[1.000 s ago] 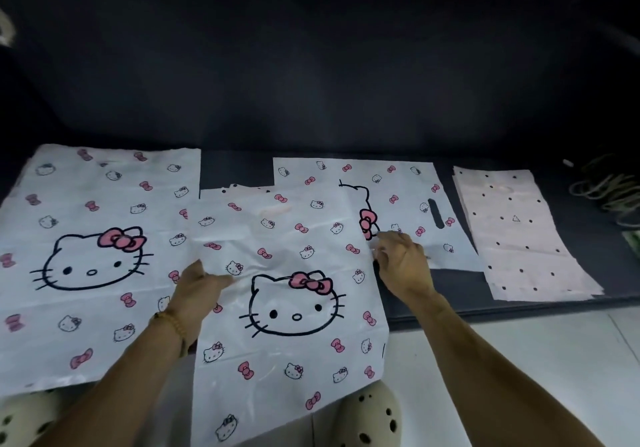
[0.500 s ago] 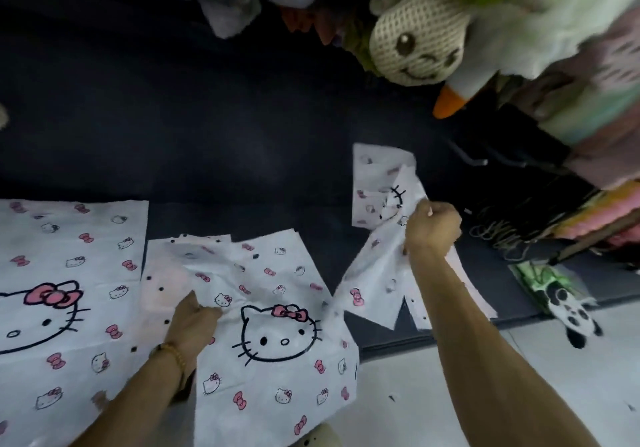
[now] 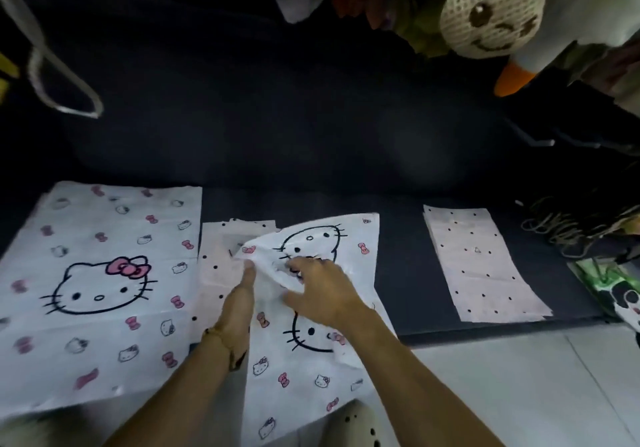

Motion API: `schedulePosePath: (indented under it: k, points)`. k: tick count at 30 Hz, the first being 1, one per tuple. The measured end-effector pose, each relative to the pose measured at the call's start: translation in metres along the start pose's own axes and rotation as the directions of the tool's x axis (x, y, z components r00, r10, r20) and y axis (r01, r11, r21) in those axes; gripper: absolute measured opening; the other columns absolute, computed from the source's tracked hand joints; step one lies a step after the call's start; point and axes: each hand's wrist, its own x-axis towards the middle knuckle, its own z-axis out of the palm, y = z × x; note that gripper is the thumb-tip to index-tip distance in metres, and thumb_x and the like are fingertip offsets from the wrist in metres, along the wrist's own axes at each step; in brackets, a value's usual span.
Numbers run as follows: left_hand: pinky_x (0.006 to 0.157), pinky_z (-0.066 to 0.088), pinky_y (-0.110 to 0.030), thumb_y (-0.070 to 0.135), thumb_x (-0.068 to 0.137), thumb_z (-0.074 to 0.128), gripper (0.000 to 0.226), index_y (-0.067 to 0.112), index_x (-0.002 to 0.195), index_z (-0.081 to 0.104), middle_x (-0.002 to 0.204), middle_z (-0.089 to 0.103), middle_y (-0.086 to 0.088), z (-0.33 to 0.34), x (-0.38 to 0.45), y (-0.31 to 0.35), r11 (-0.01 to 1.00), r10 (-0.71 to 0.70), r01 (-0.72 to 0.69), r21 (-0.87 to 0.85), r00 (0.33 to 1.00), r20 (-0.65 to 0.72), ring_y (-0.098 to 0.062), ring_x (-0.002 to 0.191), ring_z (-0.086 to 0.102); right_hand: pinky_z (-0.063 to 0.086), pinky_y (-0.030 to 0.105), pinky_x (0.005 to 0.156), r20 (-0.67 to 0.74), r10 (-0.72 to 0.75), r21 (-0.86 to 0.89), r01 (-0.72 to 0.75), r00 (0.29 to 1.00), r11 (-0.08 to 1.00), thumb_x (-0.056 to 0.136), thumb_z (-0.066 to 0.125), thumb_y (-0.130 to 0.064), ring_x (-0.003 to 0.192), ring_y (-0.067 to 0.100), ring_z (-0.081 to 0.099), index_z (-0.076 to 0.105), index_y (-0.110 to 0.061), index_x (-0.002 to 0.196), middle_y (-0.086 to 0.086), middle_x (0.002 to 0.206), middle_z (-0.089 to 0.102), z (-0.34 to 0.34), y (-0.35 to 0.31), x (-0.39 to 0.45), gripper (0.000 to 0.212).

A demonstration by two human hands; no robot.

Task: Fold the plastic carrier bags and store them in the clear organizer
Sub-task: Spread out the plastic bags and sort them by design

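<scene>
A small white cat-print carrier bag lies crumpled on top of a second cat-print bag in the middle of the dark mat. My right hand rests on the crumpled part with fingers spread and thumb out. Beside it, my left hand presses flat on the bags' left edge, fingers straight. Pink dotted bags stick out from under this pile. A large cat-print bag lies flat at the left. A stack of pink dotted bags lies at the right. No clear organizer is in view.
Soft toys hang overhead, among them a crocheted duck. A tangle of rubber bands and a panda-print bag lie at the right edge. The dark mat ends at white floor tiles. My pale shoe is below.
My right hand picked the small cat-print bag up from the mat on the right, carried it left and laid it on the middle bag. The left hand shifted right along that bag.
</scene>
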Motion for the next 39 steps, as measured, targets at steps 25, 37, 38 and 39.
schedulePosePath:
  k: [25,37,38,39]
  points:
    - [0.076,0.056,-0.031,0.004,0.077,0.073,0.04,0.021,0.11,0.058,0.104,0.068,0.004,-0.008,0.027,-0.032,0.92,0.225,-0.179,0.349,0.97,-0.093,-0.014,0.093,0.065,0.042,0.045,0.1,-0.055,0.659,0.078,-0.655,0.75,0.752,0.079,0.061,-0.048,0.116,0.03,0.049,0.057,-0.017,0.118,0.006,0.122,0.052,0.025,0.145,-0.009,0.05]
    - [0.063,0.058,-0.038,-0.02,0.079,0.054,0.039,0.004,0.108,0.063,0.1,0.071,-0.015,-0.001,0.005,0.013,0.99,0.089,-0.108,0.087,0.976,0.199,-0.031,0.089,0.069,0.056,0.041,0.083,0.215,0.67,0.766,-0.548,0.711,0.336,0.071,0.061,-0.072,0.082,0.023,0.072,0.071,-0.017,0.097,0.002,0.088,0.075,0.006,0.155,-0.023,0.062]
    - [0.066,0.058,-0.04,-0.019,0.079,0.054,0.04,0.002,0.112,0.062,0.104,0.07,-0.018,-0.005,0.0,0.018,0.995,0.077,-0.089,0.054,0.978,0.196,-0.034,0.093,0.067,0.056,0.042,0.083,0.303,0.634,0.763,-0.58,0.711,0.286,0.066,0.061,-0.076,0.082,0.024,0.073,0.073,-0.019,0.097,0.003,0.089,0.075,0.004,0.149,-0.024,0.066]
    - [0.069,0.058,-0.042,-0.019,0.079,0.054,0.04,0.001,0.114,0.061,0.107,0.068,-0.02,-0.01,-0.004,0.023,0.996,0.073,-0.082,0.036,0.977,0.199,-0.036,0.096,0.066,0.055,0.041,0.083,0.37,0.61,0.744,-0.617,0.7,0.256,0.063,0.061,-0.079,0.081,0.024,0.073,0.074,-0.02,0.096,0.003,0.09,0.076,0.003,0.144,-0.024,0.069]
